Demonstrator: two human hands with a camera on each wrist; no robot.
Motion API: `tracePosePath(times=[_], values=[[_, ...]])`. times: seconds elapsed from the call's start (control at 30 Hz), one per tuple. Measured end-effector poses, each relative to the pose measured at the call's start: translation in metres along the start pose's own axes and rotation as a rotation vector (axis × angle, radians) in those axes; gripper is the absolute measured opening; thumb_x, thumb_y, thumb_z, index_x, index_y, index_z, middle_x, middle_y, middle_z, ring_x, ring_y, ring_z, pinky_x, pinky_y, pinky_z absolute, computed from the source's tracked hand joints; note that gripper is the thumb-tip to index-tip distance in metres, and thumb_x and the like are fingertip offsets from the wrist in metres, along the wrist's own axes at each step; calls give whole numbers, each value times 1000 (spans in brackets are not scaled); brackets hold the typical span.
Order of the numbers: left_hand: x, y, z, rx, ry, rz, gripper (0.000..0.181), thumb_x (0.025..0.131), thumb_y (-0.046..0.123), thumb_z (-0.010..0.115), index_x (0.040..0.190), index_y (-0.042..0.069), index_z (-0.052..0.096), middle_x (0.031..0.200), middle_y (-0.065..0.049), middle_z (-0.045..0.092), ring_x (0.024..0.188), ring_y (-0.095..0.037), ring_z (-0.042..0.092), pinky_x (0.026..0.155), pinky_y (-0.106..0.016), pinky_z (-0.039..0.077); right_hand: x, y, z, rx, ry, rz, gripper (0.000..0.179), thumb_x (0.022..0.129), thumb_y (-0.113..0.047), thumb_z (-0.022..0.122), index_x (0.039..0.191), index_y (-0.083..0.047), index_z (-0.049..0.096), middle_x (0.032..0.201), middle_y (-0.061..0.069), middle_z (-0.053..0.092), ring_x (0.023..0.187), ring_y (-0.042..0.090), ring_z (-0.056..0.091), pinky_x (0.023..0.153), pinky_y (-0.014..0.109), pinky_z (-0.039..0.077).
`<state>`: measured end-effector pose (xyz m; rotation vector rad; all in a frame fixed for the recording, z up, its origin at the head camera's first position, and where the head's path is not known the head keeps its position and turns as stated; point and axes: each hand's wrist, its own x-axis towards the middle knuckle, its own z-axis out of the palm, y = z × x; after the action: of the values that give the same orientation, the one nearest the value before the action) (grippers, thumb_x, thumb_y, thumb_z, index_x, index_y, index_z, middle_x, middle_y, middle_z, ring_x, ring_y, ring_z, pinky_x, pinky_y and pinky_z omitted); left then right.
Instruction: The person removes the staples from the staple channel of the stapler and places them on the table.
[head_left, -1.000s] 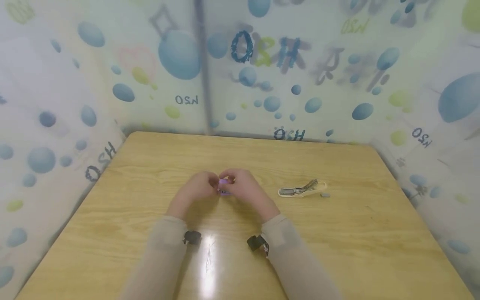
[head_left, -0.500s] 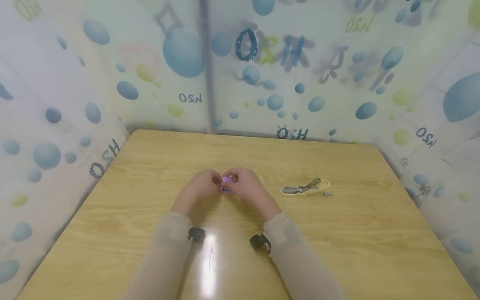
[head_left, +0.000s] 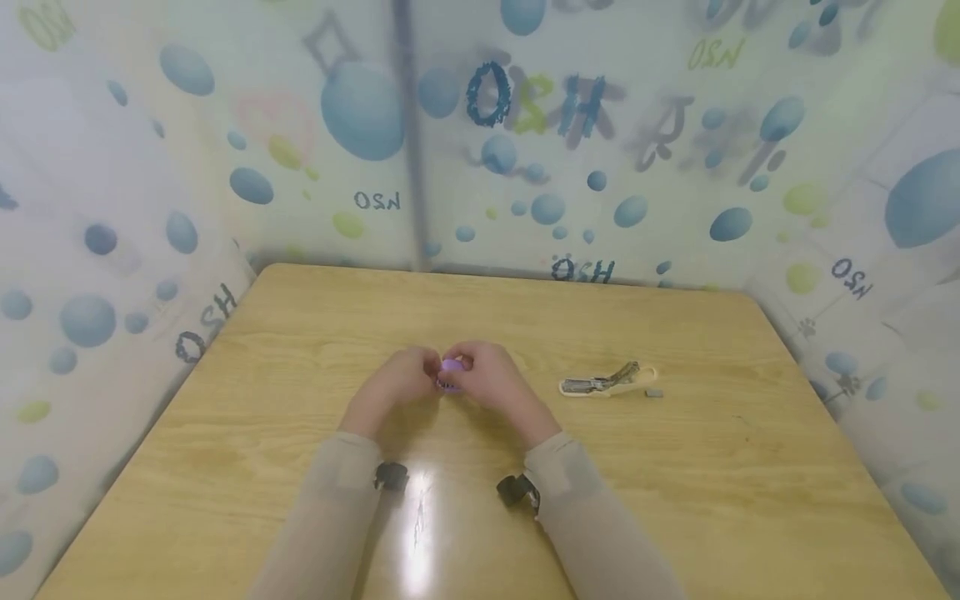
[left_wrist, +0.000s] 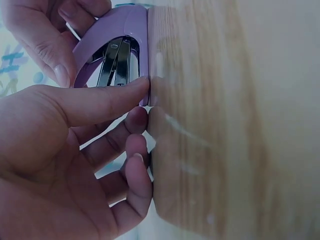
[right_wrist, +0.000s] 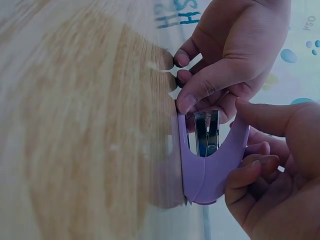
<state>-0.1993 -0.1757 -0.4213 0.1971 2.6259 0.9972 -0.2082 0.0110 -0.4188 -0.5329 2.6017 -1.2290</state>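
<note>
Both hands hold a small purple stapler [head_left: 452, 366] near the table's middle. In the left wrist view its base stands on the wood, and its dark metal magazine shows through the opening between base and upper arm. My left hand [head_left: 407, 373] pinches the front end of the base, thumb [left_wrist: 107, 102] across it and fingers underneath, beside the table. From the other side my right hand [head_left: 491, 377] grips the upper arm, with its thumb [right_wrist: 270, 116] near the tip and the other fingers curled by the back. The stapler is partly hidden by fingers in the head view.
To the right on the wooden table [head_left: 720, 467] lies a cream stapler [head_left: 606, 381], swung open with its metal parts showing. A small grey block [head_left: 655, 393], like a staple strip, lies beside it. Patterned walls border the table's back and sides.
The head view has shifted slightly. Both hands keep their hold on the purple stapler, whose rounded top shows a little more between the fingers than one second ago.
</note>
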Motion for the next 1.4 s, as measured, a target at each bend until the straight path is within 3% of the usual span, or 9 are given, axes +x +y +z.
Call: tracePosePath(times=[0.5,0.83,1.17,1.4], values=[[-1,-3,-3,-15,21,18,14,92,4,77,105,2,73,114,-19,77,109,-36,71,106,-58,56,5,-2,1,-30,-7,2,29,99,-27,82,123,-11,79,93,5,69,82,17,61,71,28,53],[-6,-3,-4,-20,17,-7,16,92,5,78,107,1,74,116,-19,78,112,-38,71,108,-58,55,4,1,5,-22,-12,-27,29,100,-26,82,123,-10,79,88,3,64,77,15,56,67,25,48],[1,-3,5,-25,-4,-22,13,93,7,78,107,4,77,112,-13,80,111,-33,72,108,-57,55,-3,12,0,-3,-14,-26,24,101,-28,80,121,-14,79,88,2,64,78,16,58,70,29,51],[1,2,1,5,-9,-38,15,93,5,77,108,5,77,119,-15,79,118,-38,70,110,-60,53,-2,9,-2,-37,-17,-59,24,103,-27,78,121,-12,78,82,1,60,72,14,53,68,28,48]])
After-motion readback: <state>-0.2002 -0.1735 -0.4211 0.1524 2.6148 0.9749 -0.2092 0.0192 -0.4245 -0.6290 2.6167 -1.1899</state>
